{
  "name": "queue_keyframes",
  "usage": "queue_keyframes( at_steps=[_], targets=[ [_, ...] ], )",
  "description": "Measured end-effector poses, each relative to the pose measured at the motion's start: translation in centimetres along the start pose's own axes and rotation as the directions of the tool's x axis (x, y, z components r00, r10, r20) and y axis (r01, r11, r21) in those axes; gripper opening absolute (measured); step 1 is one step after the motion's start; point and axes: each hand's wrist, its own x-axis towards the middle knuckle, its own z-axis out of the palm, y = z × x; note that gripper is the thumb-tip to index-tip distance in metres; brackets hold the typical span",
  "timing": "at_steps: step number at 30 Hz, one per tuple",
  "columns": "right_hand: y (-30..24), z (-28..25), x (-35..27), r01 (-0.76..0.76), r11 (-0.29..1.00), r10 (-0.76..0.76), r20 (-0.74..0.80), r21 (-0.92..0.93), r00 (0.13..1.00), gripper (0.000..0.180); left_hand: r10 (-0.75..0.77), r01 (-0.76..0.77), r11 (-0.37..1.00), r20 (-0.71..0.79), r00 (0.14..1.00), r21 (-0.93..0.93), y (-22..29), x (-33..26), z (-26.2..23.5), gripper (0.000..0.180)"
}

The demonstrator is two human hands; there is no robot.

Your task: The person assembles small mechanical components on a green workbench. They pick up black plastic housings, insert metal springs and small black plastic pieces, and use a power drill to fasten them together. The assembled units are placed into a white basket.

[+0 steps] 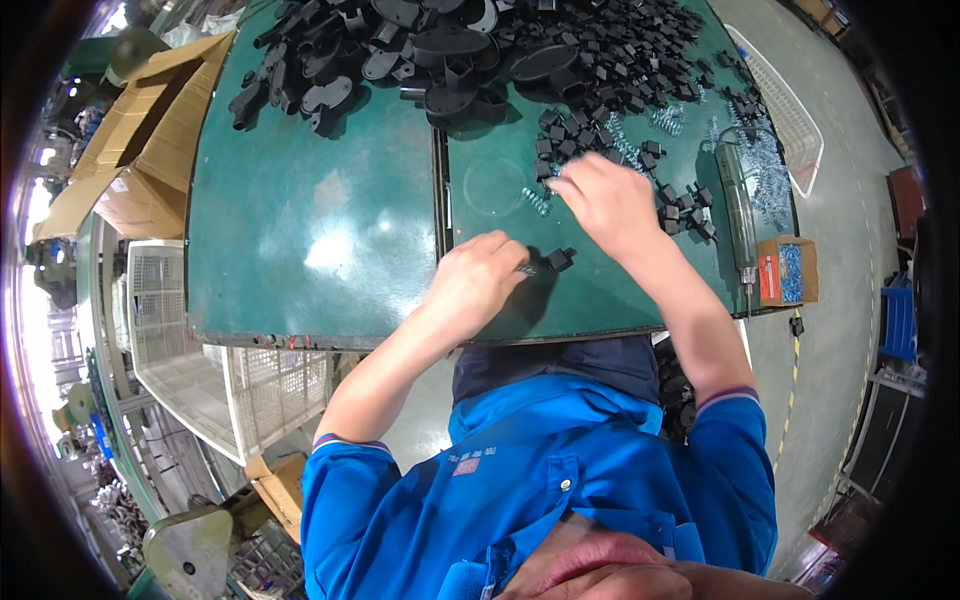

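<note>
Left hand: fingers curled inward and closed on a small coil spring, only part of which shows at the fingertips.
Black block: just beyond the left fingertips, on their right, at the outer end of that spring; whether the two are joined cannot be told.
Right hand: fingers bent and drawn together, slightly blurred; whether they grip anything cannot be told.
Loose spring: on the green table, between the two sets of fingers, near the right fingertips.
Block pile: beyond the right fingers, its near edge close to the fingertips.
Block cluster: right of the right fingers, beside the wrist.
Spring heap: farther right of the right fingers, past a powered driver.
Black housings: well beyond the left fingers, at the table's far side.
</note>
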Motion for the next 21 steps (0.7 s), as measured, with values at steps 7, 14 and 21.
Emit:
queue_keyframes(
  at_steps=[7, 14, 21],
  targets=[
    [0.8, 3.7, 3.3, -0.041, 0.983, 0.092, 0.287, -0.180, 0.953, 0.032, -0.136, 0.136, 0.985, 0.010, 0.991, -0.108, -1.8, 0.7, 0.3, 0.017],
    [0.7, -0.8, -1.5, -0.194, 0.776, 0.183, 0.081, 0.601, 0.980, 0.025, -0.017, 0.236, 0.806, 0.377, 0.926, -0.543, 1.6, 1.6, 3.4, 0.016],
    [1.1, -4.6, -5.5, -0.042, 0.785, 0.185, -0.169, 0.618, 0.968, 0.026, -0.259, 0.339, 0.647, 0.221, 0.940, -0.683, 2.3, 6.3, 6.7, 0.014]
  ],
)
